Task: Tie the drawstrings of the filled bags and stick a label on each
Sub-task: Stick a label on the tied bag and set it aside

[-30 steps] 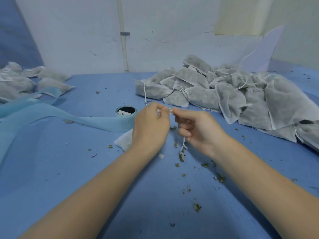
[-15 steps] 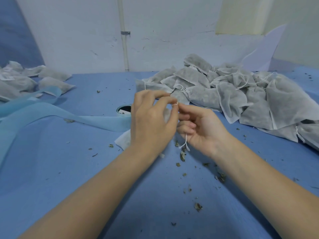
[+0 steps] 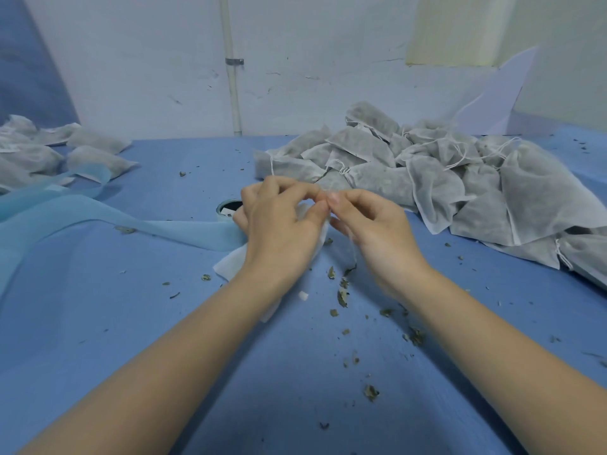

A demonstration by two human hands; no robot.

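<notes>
Both hands meet fingertip to fingertip above the blue table (image 3: 98, 323): left hand (image 3: 279, 224) and right hand (image 3: 377, 228) pinch the thin white drawstring (barely visible) of the soft, light white fabric bag (image 3: 233, 264) beneath the left hand. Grip the cord near the bag's mouth; it likely slips easily.

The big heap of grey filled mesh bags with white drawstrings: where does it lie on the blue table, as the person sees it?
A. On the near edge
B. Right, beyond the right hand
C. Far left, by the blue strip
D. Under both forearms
B: the big heap of grey filled mesh bags spreads over the right of the blue table, beyond the right hand; the left hand works beside it.
</notes>
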